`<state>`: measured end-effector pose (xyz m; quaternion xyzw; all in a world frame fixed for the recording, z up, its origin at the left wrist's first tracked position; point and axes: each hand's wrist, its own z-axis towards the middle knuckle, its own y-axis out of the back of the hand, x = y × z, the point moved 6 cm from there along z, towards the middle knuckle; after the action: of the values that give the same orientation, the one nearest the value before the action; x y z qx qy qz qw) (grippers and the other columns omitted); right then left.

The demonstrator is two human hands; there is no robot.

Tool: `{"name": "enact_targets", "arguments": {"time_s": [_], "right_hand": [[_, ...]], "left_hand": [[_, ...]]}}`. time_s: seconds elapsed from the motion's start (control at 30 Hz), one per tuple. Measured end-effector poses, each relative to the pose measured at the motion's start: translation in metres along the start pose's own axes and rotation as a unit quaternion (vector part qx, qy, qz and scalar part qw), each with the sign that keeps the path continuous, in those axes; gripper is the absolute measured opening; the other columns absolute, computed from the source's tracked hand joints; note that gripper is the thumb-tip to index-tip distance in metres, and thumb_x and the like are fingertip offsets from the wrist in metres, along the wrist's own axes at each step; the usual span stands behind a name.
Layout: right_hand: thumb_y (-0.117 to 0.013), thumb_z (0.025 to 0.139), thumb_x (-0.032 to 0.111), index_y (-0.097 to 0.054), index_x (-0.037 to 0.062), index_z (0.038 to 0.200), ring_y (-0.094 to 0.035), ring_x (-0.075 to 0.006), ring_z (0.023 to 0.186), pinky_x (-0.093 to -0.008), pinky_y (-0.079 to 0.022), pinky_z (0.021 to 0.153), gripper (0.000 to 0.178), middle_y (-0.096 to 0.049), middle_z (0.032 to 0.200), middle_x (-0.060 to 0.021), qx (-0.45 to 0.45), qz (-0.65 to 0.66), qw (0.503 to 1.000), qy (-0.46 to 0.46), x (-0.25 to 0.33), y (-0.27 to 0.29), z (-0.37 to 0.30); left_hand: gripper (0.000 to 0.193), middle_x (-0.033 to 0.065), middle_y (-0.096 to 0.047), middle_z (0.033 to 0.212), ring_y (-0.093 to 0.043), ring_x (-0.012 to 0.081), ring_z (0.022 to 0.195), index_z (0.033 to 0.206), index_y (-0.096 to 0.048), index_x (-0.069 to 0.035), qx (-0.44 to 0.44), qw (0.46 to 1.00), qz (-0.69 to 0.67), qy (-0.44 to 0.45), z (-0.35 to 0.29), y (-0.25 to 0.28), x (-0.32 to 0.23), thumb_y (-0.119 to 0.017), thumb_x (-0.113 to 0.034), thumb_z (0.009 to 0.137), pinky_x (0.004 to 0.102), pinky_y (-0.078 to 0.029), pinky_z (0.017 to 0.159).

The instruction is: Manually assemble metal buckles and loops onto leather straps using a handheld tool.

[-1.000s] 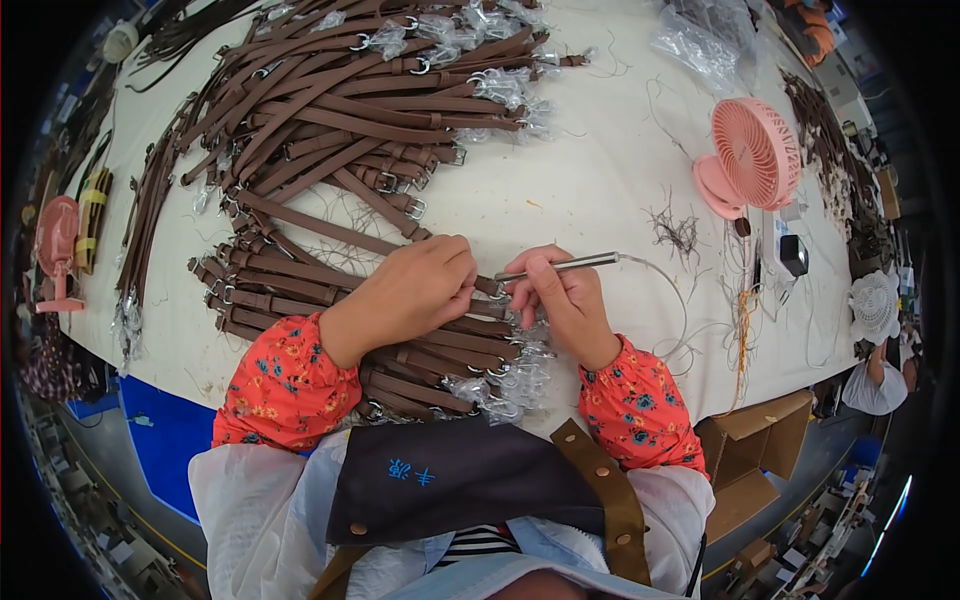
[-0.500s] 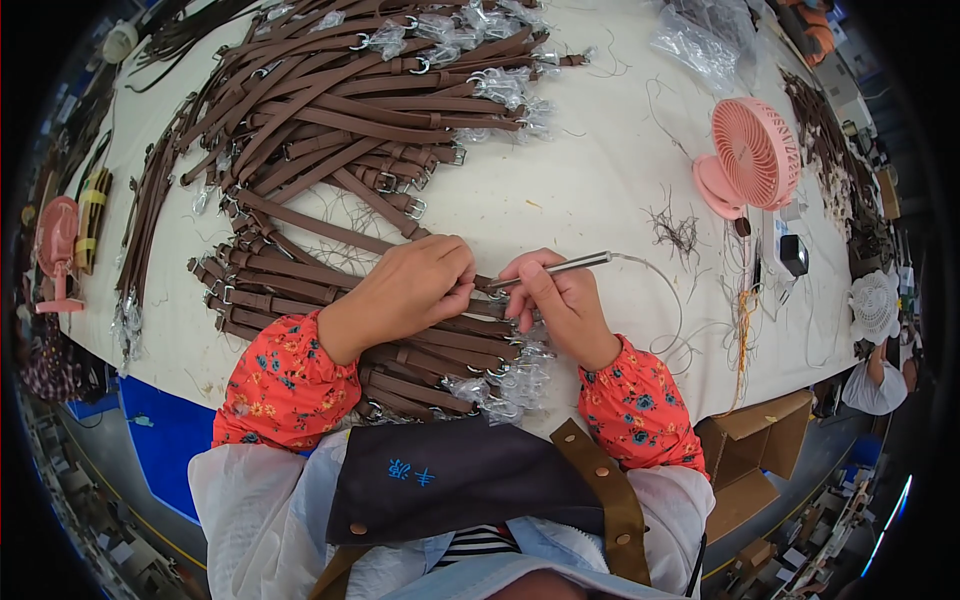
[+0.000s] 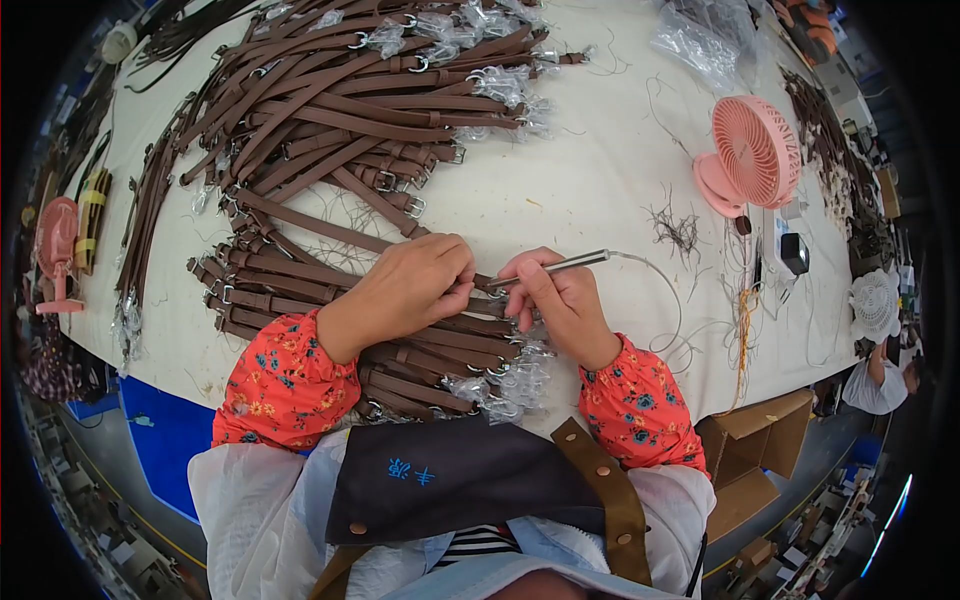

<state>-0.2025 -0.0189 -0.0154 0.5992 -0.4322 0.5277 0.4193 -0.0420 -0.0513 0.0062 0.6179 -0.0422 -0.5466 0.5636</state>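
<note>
Brown strap (image 3: 320, 223) is apparently being pinched by the curled left hand (image 3: 410, 290); the right hand (image 3: 565, 305), closed around a metal pen-like tool (image 3: 577, 261), is edging leftward, seemingly working closer.

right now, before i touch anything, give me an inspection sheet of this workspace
Surface: pale tabletop, strewn with loose thread scraps.
Job's things: brown straps with silver buckles, heaped in piles, many with clear plastic wrapping at one end; silver pen-like tool.
Clutter: dark thread tangle, clear plastic bag, pink fan.
Hands: left hand curled on a strap; right hand holding the tool.
Cables: thin cord curving from the tool; far end unclear.
Surroundings: open cardboard box beyond the near-right table edge.
</note>
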Motion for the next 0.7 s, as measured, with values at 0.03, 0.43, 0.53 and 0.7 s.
{"name": "enact_targets", "arguments": {"time_s": [0.03, 0.43, 0.53, 0.7], "right_hand": [[-0.044, 0.104, 0.028, -0.064, -0.0056, 0.082, -0.058, -0.0095, 0.054, -0.0233, -0.046, 0.052, 0.045, -0.064, 0.081, -0.0077, 0.001, -0.001, 1.0, -0.001, 0.0, 0.0, 0.0], [-0.044, 0.104, 0.028, -0.064, -0.0052, 0.082, -0.058, -0.0094, 0.053, -0.0231, -0.046, 0.052, 0.045, -0.064, 0.081, -0.0067, 0.001, 0.003, 1.0, -0.005, -0.001, 0.0, 0.0], [-0.044, 0.104, 0.029, -0.064, -0.0044, 0.088, -0.058, -0.0091, 0.053, -0.0224, -0.046, 0.052, 0.042, -0.064, 0.079, -0.0069, 0.001, 0.014, 1.0, -0.012, -0.001, 0.0, -0.001], [-0.044, 0.104, 0.029, -0.062, -0.0027, 0.101, -0.059, -0.0088, 0.057, -0.0221, -0.046, 0.054, 0.036, -0.064, 0.079, -0.0078, -0.009, 0.053, 0.998, -0.014, -0.006, 0.005, -0.001]], "left_hand": [[0.016, 0.0095, -0.055, 0.078, -0.056, 0.0298, 0.072, 0.083, -0.051, -0.005, 0.0, 1.0, 0.001, 0.001, 0.0, 0.0, 0.0, -0.066, -0.005, 0.077, 0.0383, -0.045, 0.061], [0.016, 0.0093, -0.056, 0.079, -0.057, 0.0284, 0.071, 0.083, -0.051, -0.004, 0.008, 1.0, 0.001, 0.005, 0.0, -0.001, 0.001, -0.066, -0.004, 0.077, 0.0369, -0.046, 0.061], [0.015, 0.0128, -0.058, 0.081, -0.059, 0.0326, 0.074, 0.086, -0.05, -0.002, 0.0, 0.998, -0.05, 0.038, -0.003, -0.002, 0.008, -0.063, -0.006, 0.081, 0.0402, -0.047, 0.063], [0.01, 0.0107, -0.058, 0.074, -0.058, 0.0237, 0.063, 0.096, -0.046, -0.002, -0.064, 0.976, -0.151, 0.146, -0.003, 0.007, 0.022, -0.055, -0.006, 0.093, 0.0331, -0.046, 0.058]]}}
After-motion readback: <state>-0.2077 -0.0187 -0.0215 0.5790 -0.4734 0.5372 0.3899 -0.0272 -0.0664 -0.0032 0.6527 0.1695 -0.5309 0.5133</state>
